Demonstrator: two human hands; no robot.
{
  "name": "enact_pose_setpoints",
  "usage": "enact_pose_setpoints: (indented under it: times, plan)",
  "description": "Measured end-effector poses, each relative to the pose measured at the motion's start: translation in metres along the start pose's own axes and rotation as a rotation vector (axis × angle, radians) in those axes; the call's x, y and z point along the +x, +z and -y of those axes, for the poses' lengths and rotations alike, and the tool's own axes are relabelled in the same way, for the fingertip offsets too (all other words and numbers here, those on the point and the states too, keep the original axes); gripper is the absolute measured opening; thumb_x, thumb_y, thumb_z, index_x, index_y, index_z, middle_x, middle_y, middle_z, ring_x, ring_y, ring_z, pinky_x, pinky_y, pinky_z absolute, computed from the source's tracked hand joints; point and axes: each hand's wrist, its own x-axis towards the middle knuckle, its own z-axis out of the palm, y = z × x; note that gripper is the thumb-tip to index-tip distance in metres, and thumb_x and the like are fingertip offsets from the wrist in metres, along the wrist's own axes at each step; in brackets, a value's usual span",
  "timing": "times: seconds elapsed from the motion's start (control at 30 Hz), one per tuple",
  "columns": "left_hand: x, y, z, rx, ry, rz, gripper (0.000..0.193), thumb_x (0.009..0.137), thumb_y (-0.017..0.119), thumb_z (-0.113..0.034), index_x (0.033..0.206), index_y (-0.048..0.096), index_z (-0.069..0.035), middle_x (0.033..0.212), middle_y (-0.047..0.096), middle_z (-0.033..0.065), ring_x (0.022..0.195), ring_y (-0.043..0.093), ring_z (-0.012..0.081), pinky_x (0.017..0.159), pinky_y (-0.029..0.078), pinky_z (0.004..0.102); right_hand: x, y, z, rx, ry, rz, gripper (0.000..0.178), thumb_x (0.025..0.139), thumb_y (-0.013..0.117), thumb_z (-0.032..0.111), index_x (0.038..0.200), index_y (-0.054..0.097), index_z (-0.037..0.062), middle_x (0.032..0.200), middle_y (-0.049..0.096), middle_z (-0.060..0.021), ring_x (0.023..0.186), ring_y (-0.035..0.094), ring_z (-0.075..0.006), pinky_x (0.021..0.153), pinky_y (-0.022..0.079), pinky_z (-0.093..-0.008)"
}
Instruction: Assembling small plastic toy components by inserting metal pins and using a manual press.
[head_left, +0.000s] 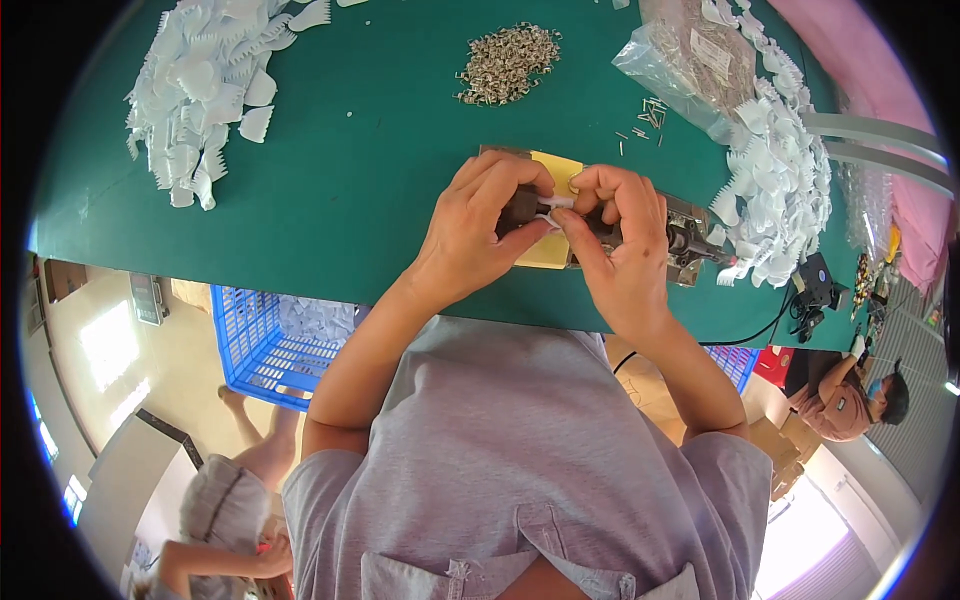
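Observation:
Both hands work close together at a dark metal fixture (688, 240) with a yellow plate (543, 252), near the table's front edge. My left hand (478, 222) is closed, its thumb and fingers pinching a small white plastic piece (560, 203) from the left. From the right, my right hand (628, 232) has thumb and fingertips closed at the same piece. The fingers partly cover the piece and the middle of the fixture. On the fixture's right side a dark clamp-like part (695, 240) points toward a heap of white toothed plastic pieces (775, 180).
Another heap of white toothed pieces (205, 85) lies at the far left of the green table (330, 200). Beyond the fixture are a pile of small metal clips (510, 62), some loose pins (652, 112) and a clear bag (690, 60). A blue basket (240, 345) stands below. Two other people are nearby.

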Motion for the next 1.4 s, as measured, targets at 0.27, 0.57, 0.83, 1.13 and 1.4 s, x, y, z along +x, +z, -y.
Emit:
enact_pose_setpoints:
  times: [0.27,0.57,0.83,1.13,1.4]
  plan:
    - [0.01,0.002,0.001,-0.047,0.12,0.013,0.032,0.073,0.086,0.002,0.101,0.073,-0.005,0.098,0.065,0.006,0.093,0.063,0.0235,0.076,0.053,0.0352,0.007,-0.005,-0.001,0.085,0.137,0.125,0.034,0.085,0.081,0.01,0.113,0.063,0.0118,0.086,0.064,0.0029,0.078,0.055,-0.0183,0.083,0.041,-0.0366]
    - [0.01,0.001,0.0,-0.078,0.085,0.002,0.028,0.072,0.087,-0.002,0.096,0.074,-0.007,0.089,0.063,0.0043,0.084,0.059,0.0227,0.069,0.05,0.034,-0.045,-0.078,-0.071,-0.049,0.322,-0.39,0.02,0.106,0.06,0.009,0.123,0.065,0.0008,0.112,0.071,-0.0099,0.1,0.068,-0.0172,0.092,0.053,-0.0326]
    - [0.011,0.003,0.003,-0.064,0.121,0.006,0.029,0.071,0.088,-0.001,0.097,0.076,-0.007,0.092,0.065,0.0048,0.09,0.061,0.0235,0.074,0.051,0.0339,-0.098,-0.098,-0.119,-0.591,0.181,-0.31,0.023,0.105,0.054,0.008,0.125,0.066,0.0023,0.115,0.072,-0.0113,0.11,0.063,-0.0292,0.104,0.04,-0.0434]
    - [0.008,0.003,-0.003,0.022,0.136,0.03,0.032,0.072,0.088,-0.001,0.101,0.076,-0.006,0.095,0.067,0.0057,0.094,0.062,0.0244,0.079,0.053,0.0354,-0.091,-0.157,-0.143,-0.181,0.223,-0.179,0.022,0.093,0.069,0.001,0.114,0.067,0.0015,0.108,0.069,-0.0081,0.095,0.063,-0.0189,0.088,0.05,-0.0332]
    - [0.008,0.002,-0.003,0.134,0.178,0.028,0.03,0.076,0.088,0.001,0.102,0.075,-0.002,0.109,0.071,0.0126,0.102,0.068,0.0252,0.088,0.055,0.0339,-0.062,-0.155,-0.139,0.585,0.152,-0.322,0.016,0.105,0.054,0.006,0.099,0.064,-0.0048,0.095,0.064,-0.0102,0.089,0.058,-0.0169,0.084,0.046,-0.0323]
